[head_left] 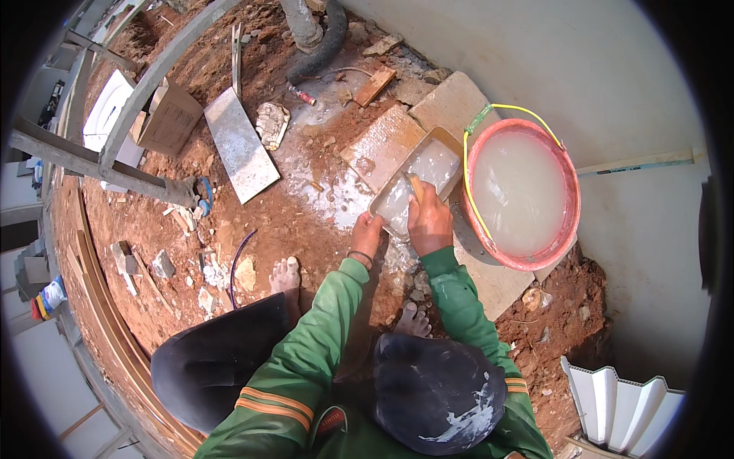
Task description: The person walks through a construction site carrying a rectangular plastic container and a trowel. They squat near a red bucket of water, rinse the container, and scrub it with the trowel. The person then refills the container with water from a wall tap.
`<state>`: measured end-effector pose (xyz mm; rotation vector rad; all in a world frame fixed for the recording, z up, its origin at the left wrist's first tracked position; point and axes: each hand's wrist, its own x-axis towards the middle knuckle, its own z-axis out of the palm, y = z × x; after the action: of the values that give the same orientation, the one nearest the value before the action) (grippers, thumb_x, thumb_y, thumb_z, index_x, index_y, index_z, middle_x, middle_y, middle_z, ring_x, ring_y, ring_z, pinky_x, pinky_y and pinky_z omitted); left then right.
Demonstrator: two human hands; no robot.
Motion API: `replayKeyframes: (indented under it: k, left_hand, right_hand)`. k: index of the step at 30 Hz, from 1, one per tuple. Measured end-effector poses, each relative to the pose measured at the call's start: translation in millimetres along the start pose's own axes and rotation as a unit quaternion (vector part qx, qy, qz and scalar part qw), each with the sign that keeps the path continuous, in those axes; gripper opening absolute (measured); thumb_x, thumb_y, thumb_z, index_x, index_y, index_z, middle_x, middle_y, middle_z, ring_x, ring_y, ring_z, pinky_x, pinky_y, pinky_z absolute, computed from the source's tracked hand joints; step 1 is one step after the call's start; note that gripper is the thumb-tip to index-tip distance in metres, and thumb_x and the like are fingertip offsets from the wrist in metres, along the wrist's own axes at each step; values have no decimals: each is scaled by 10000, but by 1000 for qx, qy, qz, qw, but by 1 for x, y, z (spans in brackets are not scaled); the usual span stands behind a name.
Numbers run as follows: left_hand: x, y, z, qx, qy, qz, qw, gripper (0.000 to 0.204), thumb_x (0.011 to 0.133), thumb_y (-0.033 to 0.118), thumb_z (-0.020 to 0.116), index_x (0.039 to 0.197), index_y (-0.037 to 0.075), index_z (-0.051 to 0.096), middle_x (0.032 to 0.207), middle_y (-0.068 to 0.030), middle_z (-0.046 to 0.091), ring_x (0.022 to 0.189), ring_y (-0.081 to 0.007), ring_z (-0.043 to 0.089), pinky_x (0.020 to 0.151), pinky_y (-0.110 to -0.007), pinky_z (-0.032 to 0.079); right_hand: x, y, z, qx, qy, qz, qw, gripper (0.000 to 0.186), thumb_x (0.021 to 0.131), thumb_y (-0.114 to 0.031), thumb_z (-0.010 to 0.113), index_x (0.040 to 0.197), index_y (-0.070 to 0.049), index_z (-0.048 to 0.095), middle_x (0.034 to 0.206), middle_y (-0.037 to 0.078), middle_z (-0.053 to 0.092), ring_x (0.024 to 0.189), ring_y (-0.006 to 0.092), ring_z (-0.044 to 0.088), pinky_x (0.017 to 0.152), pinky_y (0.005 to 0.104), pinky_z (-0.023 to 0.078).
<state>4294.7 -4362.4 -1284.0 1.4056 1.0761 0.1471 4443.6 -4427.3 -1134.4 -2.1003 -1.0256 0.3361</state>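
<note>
A shallow rectangular tray (403, 173) with whitish water and residue inside lies tilted on the slabs before me. At its near left corner, the fingers of my left hand (365, 236) are closed on the rim. My right hand (430, 223) is wrapped round a small tool with a tan handle (416, 188), held over the tray's near end. The tool's working end is hard to make out. Just right of the tray stands a red bucket (573, 200) of cloudy water, with a yellow and green handle (535, 112) resting against its rim.
Pale slabs (451, 103) line the wall's foot. A loose grey board (241, 149), a cardboard box (170, 118) and rubble lie on the red soil to the left. Long wooden strips (107, 306) run along the left side. Corrugated white panels (619, 405) stand at lower right.
</note>
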Motion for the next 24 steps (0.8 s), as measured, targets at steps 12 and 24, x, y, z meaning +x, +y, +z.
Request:
replayKeyframes:
  k: [12, 24]
  left_hand:
    - [-16, 17, 17, -466, 88, -129, 871, 832, 917, 668, 468, 1506, 121, 253, 1477, -86, 355, 1344, -261, 362, 1052, -475, 340]
    - [12, 7, 32, -558, 177, -114, 802, 852, 909, 720, 417, 1436, 54, 340, 1341, -110, 478, 1198, -240, 498, 1019, -373, 412]
  right_hand:
    - [77, 57, 26, -237, -46, 22, 970, 174, 848, -90, 589, 973, -16, 495, 786, 272, 666, 757, 446, 670, 659, 542, 529]
    - [-9, 11, 77, -257, -170, -54, 950, 156, 870, -93, 553, 992, -53, 465, 782, 216, 666, 712, 403, 674, 599, 500, 538]
